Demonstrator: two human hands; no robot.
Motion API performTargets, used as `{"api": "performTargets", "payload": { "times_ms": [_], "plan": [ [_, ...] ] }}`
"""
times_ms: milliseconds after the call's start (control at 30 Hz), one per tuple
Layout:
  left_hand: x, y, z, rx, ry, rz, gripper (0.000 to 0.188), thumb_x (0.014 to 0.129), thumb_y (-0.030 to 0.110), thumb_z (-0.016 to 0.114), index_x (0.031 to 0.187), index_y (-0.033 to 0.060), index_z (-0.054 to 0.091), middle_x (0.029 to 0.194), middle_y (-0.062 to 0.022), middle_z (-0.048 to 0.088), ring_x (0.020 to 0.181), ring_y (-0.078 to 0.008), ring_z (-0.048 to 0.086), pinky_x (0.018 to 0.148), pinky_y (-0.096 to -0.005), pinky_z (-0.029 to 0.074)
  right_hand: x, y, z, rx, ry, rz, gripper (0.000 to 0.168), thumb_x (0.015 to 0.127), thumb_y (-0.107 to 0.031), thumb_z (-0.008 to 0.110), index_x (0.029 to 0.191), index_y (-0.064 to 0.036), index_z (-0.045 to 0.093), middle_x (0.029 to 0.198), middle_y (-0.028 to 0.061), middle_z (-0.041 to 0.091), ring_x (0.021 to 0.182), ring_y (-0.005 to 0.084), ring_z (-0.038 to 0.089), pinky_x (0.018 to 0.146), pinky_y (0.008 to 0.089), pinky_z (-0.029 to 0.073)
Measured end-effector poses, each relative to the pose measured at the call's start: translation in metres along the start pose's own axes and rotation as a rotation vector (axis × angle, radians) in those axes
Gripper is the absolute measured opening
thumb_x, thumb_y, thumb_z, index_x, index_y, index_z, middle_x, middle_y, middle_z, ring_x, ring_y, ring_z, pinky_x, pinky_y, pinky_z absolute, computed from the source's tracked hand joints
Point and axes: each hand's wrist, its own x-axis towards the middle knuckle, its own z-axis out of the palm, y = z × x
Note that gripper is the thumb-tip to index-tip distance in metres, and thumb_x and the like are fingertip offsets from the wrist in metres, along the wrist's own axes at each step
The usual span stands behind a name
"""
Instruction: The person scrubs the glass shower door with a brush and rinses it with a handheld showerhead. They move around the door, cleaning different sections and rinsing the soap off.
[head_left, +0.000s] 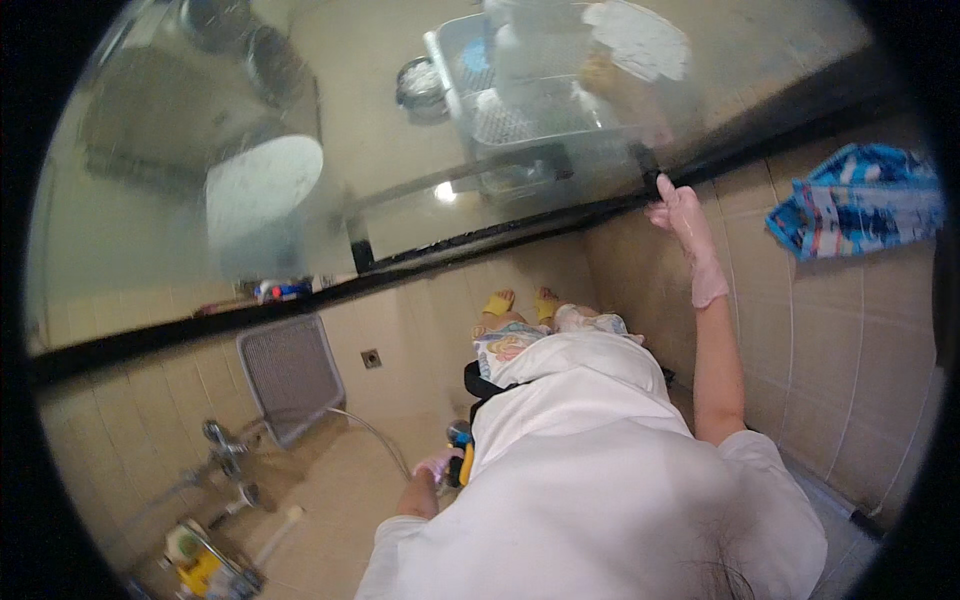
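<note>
My right hand (679, 214), in a thin pink glove, is at the black frame (487, 238) of a wet glass panel (405, 161), its fingers closed on the frame's edge near a dark fitting. Low beside my body, my left hand (435, 465), gloved too, holds a black and yellow handled tool (463, 463); its exact kind is hard to tell. A thin hose (379, 435) runs to that hand. Through the glass a grey plastic basket (450, 82) with bottles and other items shows blurred.
A grey mesh-like basket (289, 371) is against the tiled wall (420, 322) at left, near wall taps (225, 454). A rack with yellow items (199, 566) is at lower left. A blue patterned cloth (862, 202) hangs at right. Behind the glass are metal bowls (274, 67).
</note>
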Motion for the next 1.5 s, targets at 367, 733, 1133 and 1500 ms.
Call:
{"api": "performTargets", "payload": {
  "times_ms": [367,733,1133,1500],
  "plan": [
    [0.004,-0.011,0.032,-0.423,0.076,-0.120,0.042,0.064,0.032,0.074,0.097,0.0088,0.062,0.086,-0.0061,0.060,0.075,-0.0195,0.056,0.064,-0.0333,0.047,0.030,0.008,0.004,-0.450,-0.117,-0.168,0.040,0.098,-0.037,0.048,0.100,0.003,0.051,0.077,0.0124,0.061,0.058,0.0180,0.064,0.052,0.0290,0.050],
    [0.025,-0.024,0.022,-0.522,0.194,0.005,0.044,0.064,0.029,0.073,0.102,0.0103,0.059,0.086,-0.0042,0.060,0.080,-0.0181,0.055,0.068,-0.0314,0.044,0.020,0.007,0.012,-0.585,-0.144,-0.142,0.042,0.099,-0.039,0.042,0.102,0.003,0.049,0.073,0.0152,0.063,0.049,0.0221,0.062,0.046,0.0300,0.051],
    [0.003,-0.020,0.024,-0.563,0.260,0.169,0.042,0.066,0.023,0.071,0.103,0.0099,0.057,0.089,-0.0046,0.058,0.079,-0.0182,0.055,0.069,-0.0310,0.044,0.016,0.002,0.088,-0.611,-0.377,-0.154,0.045,0.098,-0.043,0.043,0.100,0.002,0.049,0.072,0.0148,0.062,0.053,0.0227,0.065,0.047,0.0306,0.052],
    [0.031,-0.039,0.001,-0.505,0.167,0.204,0.040,0.065,0.019,0.072,0.099,0.0042,0.059,0.088,-0.0073,0.060,0.081,-0.0195,0.058,0.071,-0.0332,0.045,-0.009,0.005,0.239,-0.129,-0.673,0.161,0.043,0.094,-0.046,0.054,0.086,-0.004,0.050,0.065,0.0077,0.055,0.054,0.0248,0.064,0.041,0.0339,0.044]
  ]
}}
